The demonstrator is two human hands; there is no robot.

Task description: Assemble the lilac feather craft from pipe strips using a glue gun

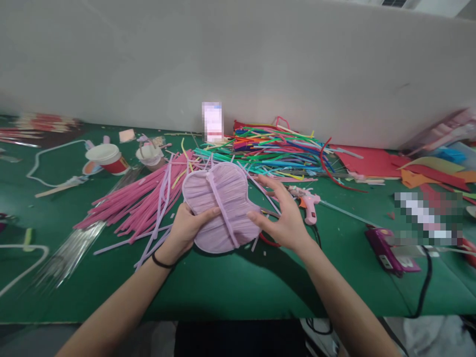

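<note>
A flat lilac, lobed panel (pixel 238 188) covered in fuzzy strips is tilted up above the green table. One lilac pipe cleaner (pixel 223 210) runs slantwise across its face. My left hand (pixel 188 225) grips the panel's lower left side, thumb on the front and the other fingers hidden behind. At the right edge, my right hand (pixel 282 218) has its fingers spread, with the thumb tip over the panel's face; whether it touches cannot be made out. Red-handled scissors (pixel 268 241) lie partly hidden beneath this hand. Just beyond it rests a pink glue gun (pixel 311 208) with a glue stick in its back.
Pink pipe cleaners (pixel 126 203) spread to the left, and a multicoloured heap (pixel 275 153) lies at the back. A white-and-red paper cup (pixel 107 158), a phone (pixel 212 122) against the wall and a purple power box (pixel 390 250) with cables surround the work area.
</note>
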